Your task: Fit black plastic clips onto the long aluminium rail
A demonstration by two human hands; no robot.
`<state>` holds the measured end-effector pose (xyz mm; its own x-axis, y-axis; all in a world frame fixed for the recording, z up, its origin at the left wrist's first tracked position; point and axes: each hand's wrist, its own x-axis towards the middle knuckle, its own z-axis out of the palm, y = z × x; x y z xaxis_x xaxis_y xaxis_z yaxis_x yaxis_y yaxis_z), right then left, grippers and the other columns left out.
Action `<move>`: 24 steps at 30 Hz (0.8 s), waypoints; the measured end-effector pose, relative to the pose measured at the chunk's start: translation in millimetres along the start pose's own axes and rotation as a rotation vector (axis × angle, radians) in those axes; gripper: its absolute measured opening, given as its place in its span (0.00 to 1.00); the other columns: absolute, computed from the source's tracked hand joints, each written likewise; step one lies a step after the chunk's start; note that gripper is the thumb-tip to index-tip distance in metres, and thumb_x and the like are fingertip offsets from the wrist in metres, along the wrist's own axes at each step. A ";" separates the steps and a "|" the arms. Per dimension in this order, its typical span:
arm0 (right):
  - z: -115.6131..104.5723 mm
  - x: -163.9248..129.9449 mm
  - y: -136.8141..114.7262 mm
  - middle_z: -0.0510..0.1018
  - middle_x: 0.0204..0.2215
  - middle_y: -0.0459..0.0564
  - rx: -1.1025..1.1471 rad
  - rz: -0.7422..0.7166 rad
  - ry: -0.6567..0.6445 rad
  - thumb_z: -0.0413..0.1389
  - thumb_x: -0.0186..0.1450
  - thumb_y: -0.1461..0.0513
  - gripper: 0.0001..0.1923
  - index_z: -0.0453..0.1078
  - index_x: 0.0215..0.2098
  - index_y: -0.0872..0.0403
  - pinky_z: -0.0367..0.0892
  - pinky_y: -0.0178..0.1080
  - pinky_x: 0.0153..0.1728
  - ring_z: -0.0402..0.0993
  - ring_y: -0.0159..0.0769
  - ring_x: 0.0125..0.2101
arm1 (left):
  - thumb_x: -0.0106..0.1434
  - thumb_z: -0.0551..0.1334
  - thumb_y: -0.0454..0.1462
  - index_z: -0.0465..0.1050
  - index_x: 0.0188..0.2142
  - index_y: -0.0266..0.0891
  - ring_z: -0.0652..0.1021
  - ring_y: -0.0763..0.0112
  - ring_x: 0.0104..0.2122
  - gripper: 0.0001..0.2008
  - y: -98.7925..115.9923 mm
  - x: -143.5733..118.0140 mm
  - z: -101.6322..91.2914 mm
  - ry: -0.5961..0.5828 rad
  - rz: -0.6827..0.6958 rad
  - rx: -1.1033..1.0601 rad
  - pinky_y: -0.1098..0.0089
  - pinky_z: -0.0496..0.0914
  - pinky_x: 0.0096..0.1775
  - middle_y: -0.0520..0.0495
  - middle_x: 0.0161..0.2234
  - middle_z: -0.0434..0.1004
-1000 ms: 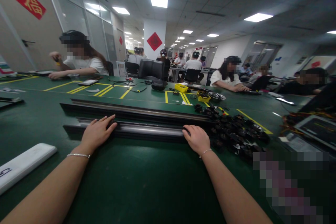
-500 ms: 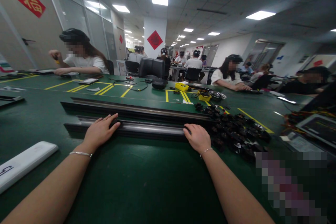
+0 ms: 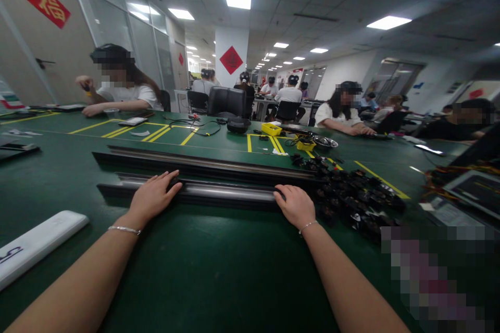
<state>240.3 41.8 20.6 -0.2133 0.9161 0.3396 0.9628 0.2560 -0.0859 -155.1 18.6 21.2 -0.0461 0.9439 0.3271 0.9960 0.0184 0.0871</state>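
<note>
A long black metal rail (image 3: 230,194) with a shiny channel lies crosswise on the green table in front of me. My left hand (image 3: 154,195) rests over its left part, fingers laid across the top and thumb on the near side. A small dark piece shows between that thumb and forefinger; I cannot tell whether it is separate from the rail. At the right end, my right hand (image 3: 295,204) has its fingers curled over the rail, thumb against the near edge. A second black rail (image 3: 203,160) lies parallel just behind. The right end of the near rail is partly hidden by my hand.
To the right of the rails is a heap of small black parts (image 3: 355,192). A white slab-like case (image 3: 42,244) lies at the left. Yellow trays (image 3: 271,129), cables and a black case (image 3: 238,125) stand farther back. Other people sit at the table's far side.
</note>
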 end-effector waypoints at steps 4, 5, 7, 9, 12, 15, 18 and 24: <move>-0.4 0.0 0.2 0.74 0.46 0.49 -0.006 0.004 -0.002 0.40 0.66 0.50 0.22 0.68 0.48 0.49 0.55 0.41 0.50 0.65 0.39 0.47 | 0.63 0.43 0.51 0.59 0.58 0.39 0.65 0.58 0.56 0.29 -0.2 0.3 0.1 -0.011 0.007 -0.003 0.58 0.58 0.55 0.40 0.55 0.67; -0.5 0.0 0.2 0.73 0.46 0.49 -0.006 0.004 0.001 0.40 0.66 0.50 0.22 0.68 0.48 0.49 0.55 0.41 0.50 0.65 0.39 0.47 | 0.63 0.44 0.51 0.59 0.58 0.39 0.65 0.58 0.56 0.29 -0.1 0.3 0.0 -0.011 0.005 -0.007 0.58 0.59 0.55 0.41 0.55 0.67; -0.6 0.1 0.3 0.73 0.46 0.48 -0.010 0.005 0.002 0.40 0.66 0.50 0.22 0.68 0.49 0.49 0.55 0.41 0.50 0.66 0.39 0.47 | 0.63 0.44 0.51 0.58 0.58 0.41 0.65 0.58 0.56 0.29 0.3 0.2 -0.2 -0.008 -0.004 -0.016 0.58 0.59 0.55 0.42 0.55 0.67; -0.6 0.2 0.4 0.73 0.46 0.49 -0.019 0.005 0.000 0.40 0.66 0.50 0.22 0.68 0.49 0.49 0.56 0.41 0.49 0.66 0.39 0.47 | 0.63 0.45 0.51 0.58 0.59 0.42 0.65 0.58 0.56 0.28 0.7 0.2 -0.5 -0.007 -0.011 -0.020 0.57 0.59 0.55 0.43 0.55 0.67; -0.2 0.6 0.8 0.73 0.47 0.49 -0.030 0.003 -0.008 0.40 0.66 0.51 0.22 0.68 0.49 0.49 0.56 0.41 0.49 0.65 0.38 0.47 | 0.63 0.45 0.51 0.58 0.59 0.42 0.65 0.58 0.56 0.28 1.3 0.5 -0.4 -0.016 -0.009 -0.020 0.58 0.59 0.55 0.44 0.55 0.66; 0.2 0.8 0.8 0.73 0.47 0.48 -0.022 0.001 -0.010 0.40 0.66 0.50 0.22 0.68 0.49 0.48 0.56 0.41 0.49 0.65 0.38 0.47 | 0.63 0.45 0.51 0.57 0.59 0.42 0.65 0.58 0.56 0.28 1.9 0.8 -0.1 -0.015 -0.001 -0.013 0.58 0.58 0.55 0.44 0.56 0.66; 0.4 0.7 0.6 0.74 0.46 0.48 -0.012 0.001 -0.001 0.39 0.66 0.50 0.22 0.68 0.48 0.49 0.55 0.41 0.50 0.65 0.38 0.47 | 0.63 0.44 0.51 0.57 0.59 0.42 0.65 0.57 0.56 0.29 3.5 0.9 -0.6 -0.030 -0.008 -0.011 0.58 0.59 0.55 0.42 0.56 0.65; 0.7 0.9 1.0 0.74 0.45 0.48 -0.012 -0.009 0.011 0.40 0.66 0.51 0.22 0.68 0.47 0.49 0.55 0.41 0.49 0.66 0.38 0.46 | 0.62 0.44 0.53 0.56 0.59 0.43 0.66 0.55 0.55 0.30 9.4 -0.5 -4.3 -0.048 -0.031 -0.030 0.57 0.62 0.52 0.42 0.57 0.64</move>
<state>241.0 43.1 20.2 -0.2199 0.9103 0.3508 0.9629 0.2603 -0.0718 -146.0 16.9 25.9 -0.0728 0.9576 0.2787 0.9914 0.0392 0.1246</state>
